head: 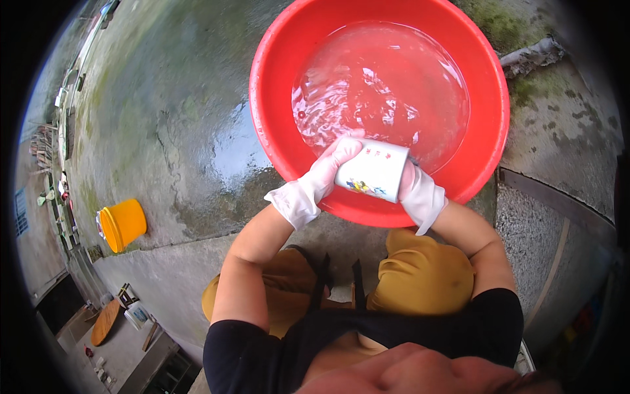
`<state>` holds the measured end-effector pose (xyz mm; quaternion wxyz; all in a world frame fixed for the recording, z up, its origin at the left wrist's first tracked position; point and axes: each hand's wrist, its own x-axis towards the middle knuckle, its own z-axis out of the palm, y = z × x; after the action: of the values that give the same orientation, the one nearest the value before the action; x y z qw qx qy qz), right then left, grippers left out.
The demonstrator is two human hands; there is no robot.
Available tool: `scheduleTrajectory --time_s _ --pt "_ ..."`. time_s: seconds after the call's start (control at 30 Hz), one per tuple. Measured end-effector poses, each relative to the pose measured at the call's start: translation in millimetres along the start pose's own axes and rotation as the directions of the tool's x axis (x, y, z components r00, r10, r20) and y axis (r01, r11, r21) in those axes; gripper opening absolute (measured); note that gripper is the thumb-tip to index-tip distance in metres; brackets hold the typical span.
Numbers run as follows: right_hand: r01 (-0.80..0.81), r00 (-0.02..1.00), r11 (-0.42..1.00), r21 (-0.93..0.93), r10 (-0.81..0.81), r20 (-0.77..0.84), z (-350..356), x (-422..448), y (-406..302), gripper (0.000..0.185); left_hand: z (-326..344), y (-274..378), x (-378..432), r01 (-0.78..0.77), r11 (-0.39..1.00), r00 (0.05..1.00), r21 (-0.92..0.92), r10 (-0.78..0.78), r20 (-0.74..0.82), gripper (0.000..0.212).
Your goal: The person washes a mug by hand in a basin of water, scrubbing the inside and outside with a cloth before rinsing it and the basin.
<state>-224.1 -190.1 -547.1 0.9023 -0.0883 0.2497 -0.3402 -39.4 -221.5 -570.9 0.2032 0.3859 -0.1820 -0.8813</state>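
Observation:
A white ceramic mug [372, 170] with a painted flower and small red writing lies on its side in my hands, over the near part of a large red plastic basin [275, 143]. My left hand [334, 162], in a thin white glove, grips the mug's left end. At the other end my right hand [416, 189], gloved too, is partly hidden behind the mug's rim; whether its fingers reach inside cannot be seen. Clear, rippled water [384, 83] covers the basin's bottom below.
The basin stands on wet, mossy concrete [187, 123]. An orange-yellow bucket [123, 225] is off to the left. A round wooden board [105, 322] and a white container [136, 315] are at the lower left. My bent knees [425, 276] are close to the basin's near side.

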Motion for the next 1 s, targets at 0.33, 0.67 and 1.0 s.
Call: scheduleTrajectory --time_s 0.33,0.67,1.0 --pt "0.186 0.982 0.892 -0.413 -0.187 0.038 -36 10 0 0.050 41 44 -14 -0.404 0.839 0.915 0.364 0.366 0.172 0.069" --pt "0.075 0.983 0.996 -0.049 -0.082 -0.165 -64 6 -28 0.039 23 34 -5 -0.403 0.773 0.869 0.490 0.492 -0.061 0.075" --pt "-0.603 0.514 0.310 -0.735 -0.553 -0.655 -260 6 -70 0.036 -11 33 46 0.035 0.142 0.656 0.989 0.744 -0.130 0.082"
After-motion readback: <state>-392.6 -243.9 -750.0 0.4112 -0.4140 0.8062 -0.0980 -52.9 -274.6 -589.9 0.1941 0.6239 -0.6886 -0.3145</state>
